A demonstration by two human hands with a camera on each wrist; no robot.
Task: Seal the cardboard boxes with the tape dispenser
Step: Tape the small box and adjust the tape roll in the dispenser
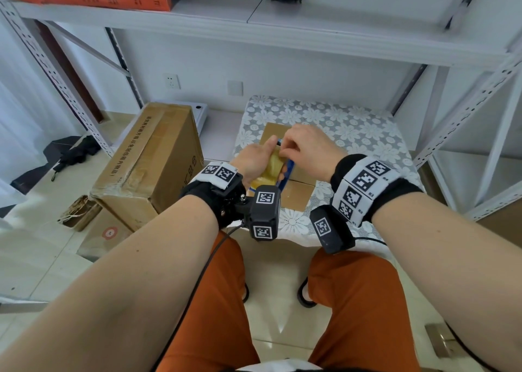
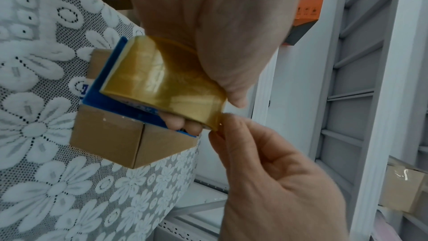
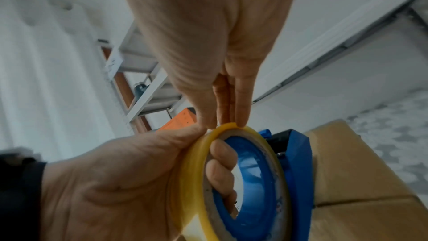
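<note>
Above the small box (image 1: 293, 193), my left hand (image 1: 254, 159) grips the tape dispenser (image 2: 159, 80) while my right hand (image 1: 305, 148) pinches its tape end.

Small cardboard box (image 1: 296, 185) center frame mostly hidden behind both hands; dispenser (image 1: 285, 174) barely visible; print on big carton (image 1: 147, 157) left unreadable.
</note>
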